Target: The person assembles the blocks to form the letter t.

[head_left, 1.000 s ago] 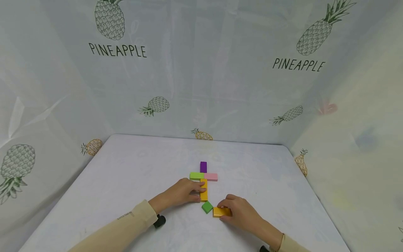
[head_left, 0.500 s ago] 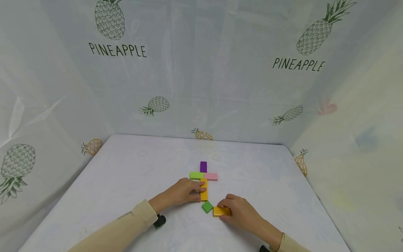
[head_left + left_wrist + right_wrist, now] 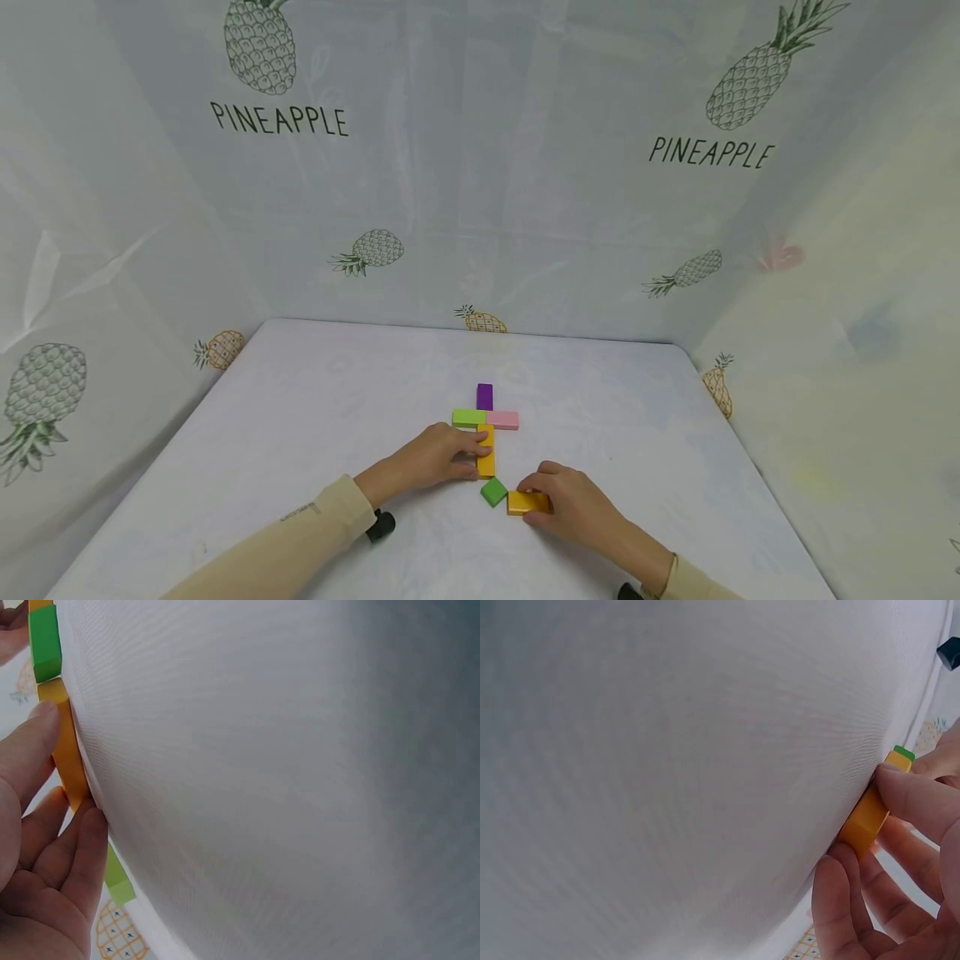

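My left hand [image 3: 435, 456] holds the upright-running yellow block [image 3: 486, 465], thumb at its near end and fingers on its far part; the left wrist view shows the thumb against the yellow block [image 3: 70, 754]. To the right, my right hand [image 3: 573, 504] pinches a second yellow block [image 3: 523, 503], which lies crosswise; in the right wrist view thumb and fingers flank this yellow block [image 3: 868, 817]. A green square block [image 3: 494, 492], turned like a diamond, sits between the two yellow ones. Beyond the left hand lie a light green block [image 3: 468, 418], a pink block [image 3: 502, 420] and a purple block [image 3: 485, 397].
All the blocks lie flat on a white-covered table [image 3: 360, 375]. A pale curtain [image 3: 517, 167] printed with pineapples hangs behind and at the sides. A black wrist device [image 3: 382, 526] shows under the left cuff.
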Available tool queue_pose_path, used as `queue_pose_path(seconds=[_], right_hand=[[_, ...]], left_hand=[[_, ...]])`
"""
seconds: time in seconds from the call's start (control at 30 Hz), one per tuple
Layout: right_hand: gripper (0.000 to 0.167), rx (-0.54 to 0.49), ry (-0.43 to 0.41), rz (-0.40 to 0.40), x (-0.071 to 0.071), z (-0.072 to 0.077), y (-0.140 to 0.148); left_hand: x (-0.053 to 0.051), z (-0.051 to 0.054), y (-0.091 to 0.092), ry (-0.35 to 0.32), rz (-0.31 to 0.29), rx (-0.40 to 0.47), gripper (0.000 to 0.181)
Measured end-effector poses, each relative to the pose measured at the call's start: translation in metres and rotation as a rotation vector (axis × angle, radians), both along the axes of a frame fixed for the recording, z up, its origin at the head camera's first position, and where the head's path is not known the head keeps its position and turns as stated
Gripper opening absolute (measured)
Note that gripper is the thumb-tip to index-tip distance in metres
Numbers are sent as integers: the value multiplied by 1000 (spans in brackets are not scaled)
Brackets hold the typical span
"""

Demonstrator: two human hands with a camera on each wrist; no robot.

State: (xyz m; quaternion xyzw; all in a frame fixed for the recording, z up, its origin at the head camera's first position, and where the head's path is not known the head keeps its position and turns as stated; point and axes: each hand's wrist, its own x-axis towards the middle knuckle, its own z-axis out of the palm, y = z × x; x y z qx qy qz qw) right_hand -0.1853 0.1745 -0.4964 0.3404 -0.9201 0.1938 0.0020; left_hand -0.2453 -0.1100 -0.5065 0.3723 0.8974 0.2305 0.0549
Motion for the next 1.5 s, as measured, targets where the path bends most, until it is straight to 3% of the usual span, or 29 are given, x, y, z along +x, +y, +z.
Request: queue_pose_path(seconds=[0.83,1.5], right_hand=[[31,-5,-50,-10,1,0,2],[31,-29,-64,1,1,3,6]], left_hand=[[1,4,1,-14,16,-29,48],[3,8,2,62,-25,-67,46]])
